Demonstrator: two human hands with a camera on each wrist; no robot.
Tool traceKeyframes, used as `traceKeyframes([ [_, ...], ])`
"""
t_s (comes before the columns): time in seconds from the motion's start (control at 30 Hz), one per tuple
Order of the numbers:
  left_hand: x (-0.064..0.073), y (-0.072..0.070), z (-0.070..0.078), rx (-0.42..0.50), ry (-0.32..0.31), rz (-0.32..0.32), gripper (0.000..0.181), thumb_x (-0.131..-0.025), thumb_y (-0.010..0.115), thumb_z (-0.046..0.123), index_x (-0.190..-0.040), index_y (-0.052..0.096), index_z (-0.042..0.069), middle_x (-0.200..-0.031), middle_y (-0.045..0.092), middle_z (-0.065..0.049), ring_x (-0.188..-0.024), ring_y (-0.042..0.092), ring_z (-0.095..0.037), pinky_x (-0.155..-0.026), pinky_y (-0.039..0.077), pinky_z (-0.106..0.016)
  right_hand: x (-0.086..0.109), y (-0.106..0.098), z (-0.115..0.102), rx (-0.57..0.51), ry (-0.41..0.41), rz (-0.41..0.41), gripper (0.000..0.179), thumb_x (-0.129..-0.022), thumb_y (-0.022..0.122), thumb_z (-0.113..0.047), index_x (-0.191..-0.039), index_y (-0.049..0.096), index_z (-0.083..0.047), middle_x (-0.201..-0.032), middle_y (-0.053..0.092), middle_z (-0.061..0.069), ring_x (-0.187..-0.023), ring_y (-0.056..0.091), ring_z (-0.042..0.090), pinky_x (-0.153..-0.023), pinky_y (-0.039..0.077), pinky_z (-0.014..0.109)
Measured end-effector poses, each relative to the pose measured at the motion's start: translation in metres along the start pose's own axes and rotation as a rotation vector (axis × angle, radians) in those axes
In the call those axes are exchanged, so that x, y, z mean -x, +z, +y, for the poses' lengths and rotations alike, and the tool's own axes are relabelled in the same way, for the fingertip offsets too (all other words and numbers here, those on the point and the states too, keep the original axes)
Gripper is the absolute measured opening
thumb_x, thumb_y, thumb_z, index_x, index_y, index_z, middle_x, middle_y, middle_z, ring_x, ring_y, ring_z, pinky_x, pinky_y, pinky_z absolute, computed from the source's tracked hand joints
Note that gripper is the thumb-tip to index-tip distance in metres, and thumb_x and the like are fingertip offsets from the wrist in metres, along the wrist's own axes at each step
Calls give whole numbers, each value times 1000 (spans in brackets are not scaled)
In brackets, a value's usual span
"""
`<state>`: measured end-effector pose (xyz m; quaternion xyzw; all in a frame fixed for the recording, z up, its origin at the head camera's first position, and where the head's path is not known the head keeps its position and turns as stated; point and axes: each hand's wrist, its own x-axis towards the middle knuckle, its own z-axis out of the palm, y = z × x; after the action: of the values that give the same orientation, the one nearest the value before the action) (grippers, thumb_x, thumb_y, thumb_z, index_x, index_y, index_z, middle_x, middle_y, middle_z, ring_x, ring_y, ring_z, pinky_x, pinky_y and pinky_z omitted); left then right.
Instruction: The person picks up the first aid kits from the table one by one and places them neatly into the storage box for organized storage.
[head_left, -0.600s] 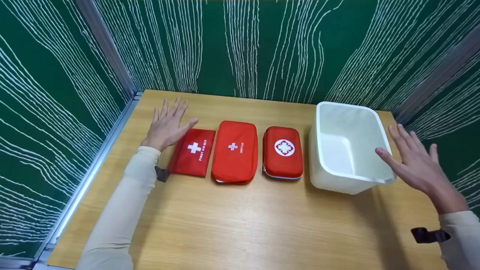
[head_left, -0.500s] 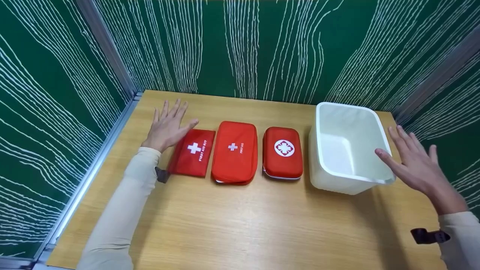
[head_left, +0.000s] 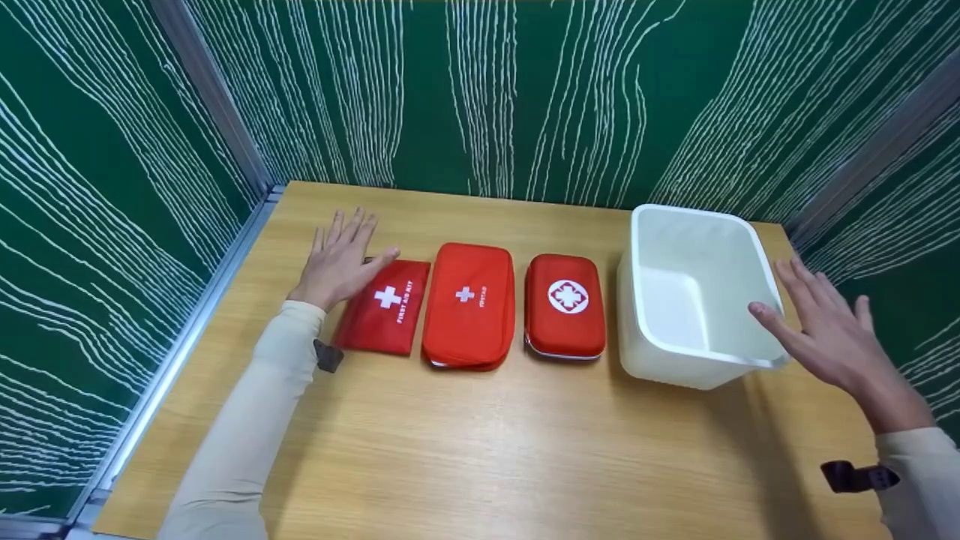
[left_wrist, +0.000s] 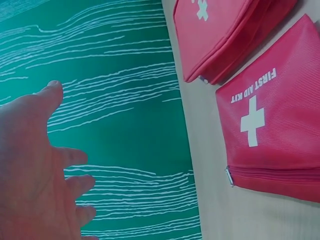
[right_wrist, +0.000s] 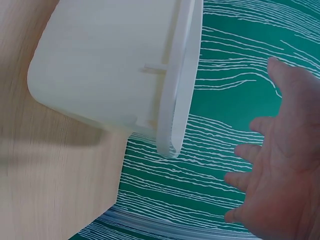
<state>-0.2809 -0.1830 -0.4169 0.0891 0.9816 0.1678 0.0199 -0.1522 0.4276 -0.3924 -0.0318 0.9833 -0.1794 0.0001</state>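
Observation:
My left hand (head_left: 337,262), fingers spread and straight, hovers over the upper left part of a flat red first aid pouch (head_left: 379,319). In the left wrist view, the pouch's zipper (left_wrist: 275,175) and white cross show, and the hand is apart from it. On the other side, my right hand (head_left: 836,334) is spread beside the right rim of a white plastic bin (head_left: 637,315), holding nothing. Between them lie a larger red first aid bag (head_left: 469,330) and a red hard-shell first aid case (head_left: 562,330) with a round white emblem. The bin's inside shows nothing in it.
The wooden table (head_left: 480,450) carries the kits and bin in one row. Behind stands a green wall (head_left: 420,97) with white wavy lines. Metal posts (head_left: 217,97) mark the corners, and a metal rail (head_left: 165,367) runs along the table's left edge.
My left hand has lowered slightly toward the near side and right, over the pouch. My right hand's fingers have dipped a little. The kits and bin have stayed in place.

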Motion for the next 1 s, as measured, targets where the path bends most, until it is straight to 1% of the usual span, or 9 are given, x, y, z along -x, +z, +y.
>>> traceKeyframes([
  [0.17, 0, 5, 0, -3, -3, 4, 87, -90, 45, 67, -158, 16, 21, -165, 8, -8, -152, 0, -36, -119, -2, -58, 1, 1, 2, -10, 1, 0, 79, -98, 41, -52, -158, -1, -22, -164, -8, 15, -146, -8, 50, -99, -27, 67],
  [0.33, 1, 13, -1, -16, -9, -7, 88, -89, 47, 68, -157, 17, 22, -165, 9, -7, -152, 3, -36, -119, 4, -59, 2, 3, 3, -20, 8, -9, 79, -98, 41, -53, -158, -1, -22, -163, -7, 18, -146, -7, 52, -100, -26, 68],
  [0.5, 2, 19, -1, -19, -23, -26, 89, -89, 48, 67, -158, 17, 22, -165, 9, -7, -152, 4, -36, -119, 5, -59, 2, 5, 4, -26, 9, -9, 80, -97, 42, -54, -158, -1, -23, -163, -4, 20, -144, -5, 55, -100, -24, 70],
  [0.67, 3, 23, -1, -5, -33, -28, 88, -88, 52, 64, -157, 19, 20, -165, 12, -9, -151, 8, -37, -120, 4, -58, 2, 6, 6, -40, 13, -11, 81, -97, 43, -54, -158, 0, -22, -162, -3, 24, -143, -3, 58, -99, -22, 73],
  [0.87, 6, 29, -2, 20, -32, -31, 88, -87, 57, 63, -155, 25, 18, -161, 21, -12, -148, 19, -35, -120, 4, -57, 3, 7, 6, -61, 33, -32, 83, -98, 42, -55, -158, -2, -19, -161, -6, 25, -141, -2, 60, -101, -14, 76],
  [1.0, 8, 36, -3, 33, -33, -43, 86, -87, 57, 62, -154, 27, 16, -159, 26, -13, -146, 23, -34, -120, 4, -57, 4, 9, 7, -72, 41, -35, 83, -98, 42, -55, -158, -2, -18, -161, -4, 27, -139, 1, 62, -101, -7, 79],
])
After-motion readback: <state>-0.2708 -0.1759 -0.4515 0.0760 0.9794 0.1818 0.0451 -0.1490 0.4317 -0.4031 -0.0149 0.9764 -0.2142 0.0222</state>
